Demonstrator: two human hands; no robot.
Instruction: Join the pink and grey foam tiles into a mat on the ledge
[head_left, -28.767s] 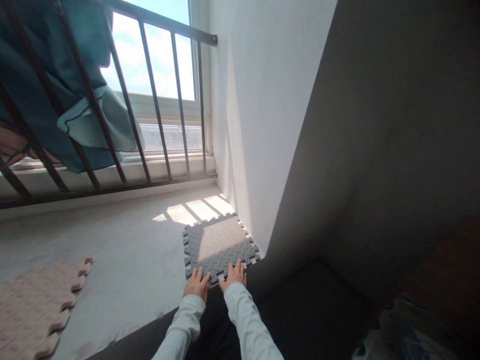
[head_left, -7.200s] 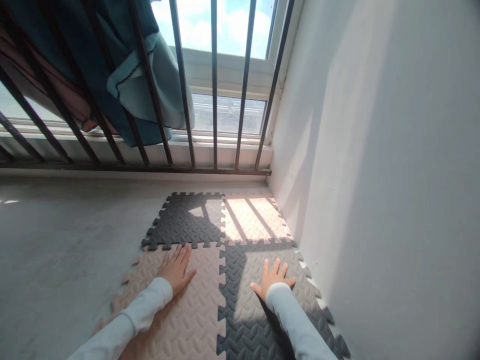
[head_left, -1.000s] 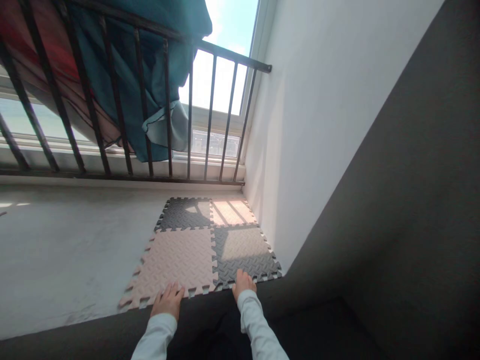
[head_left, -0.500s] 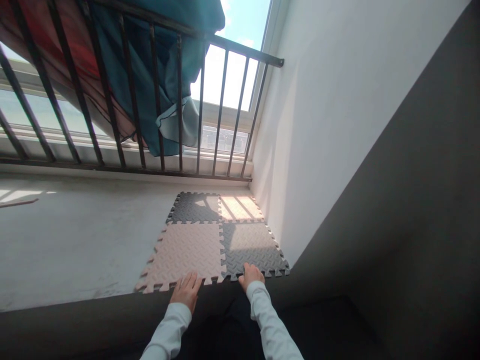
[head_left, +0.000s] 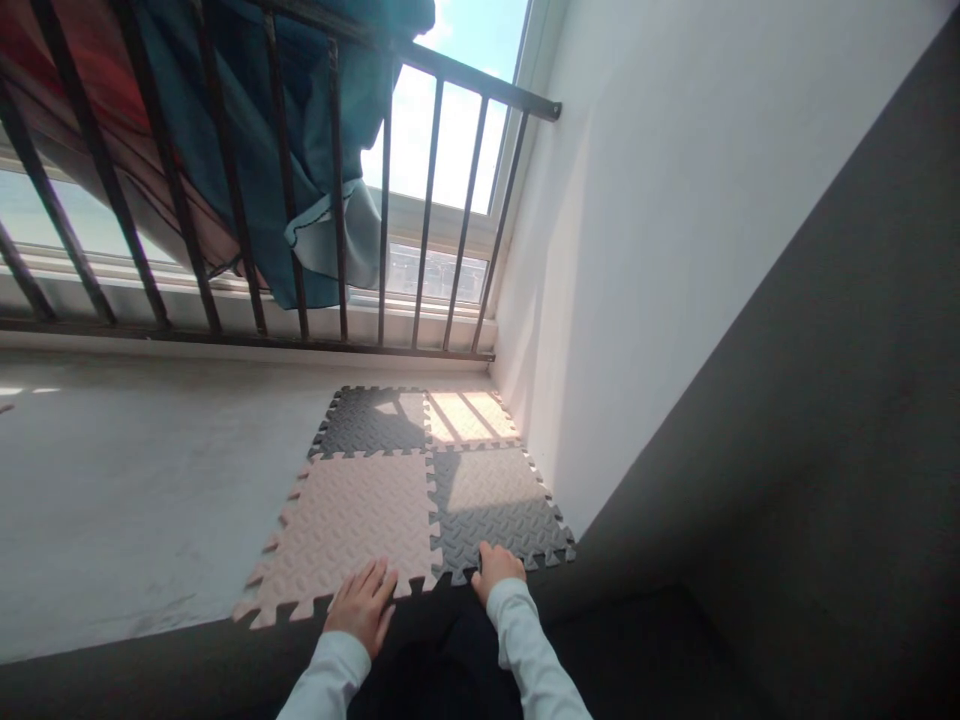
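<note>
Four-square layout of interlocking foam mat tiles lies by the wall: a pink tile [head_left: 360,510] front left, a dark grey tile [head_left: 495,510] front right, another grey tile [head_left: 371,420] behind, and a sunlit pink tile [head_left: 472,415] at the back right. On the front edge of the near pink tile rests my left hand [head_left: 362,605], open, its fingers stretched over the toothed border. My right hand [head_left: 499,570] is closed at the near edge of the front grey tile, fingers bent over the rim and thumb low beside it.
The mat lies on a pale ledge [head_left: 135,500] whose front drops into shadow. A white wall [head_left: 637,250] borders the right side. Behind are dark metal railings [head_left: 427,210], a window, and blue and red cloth [head_left: 247,150] hanging by the bars.
The view has shifted slightly, so the railings and mat sit farther left and the mat's front edge lies lower. Both hands stay at the front edge.
</note>
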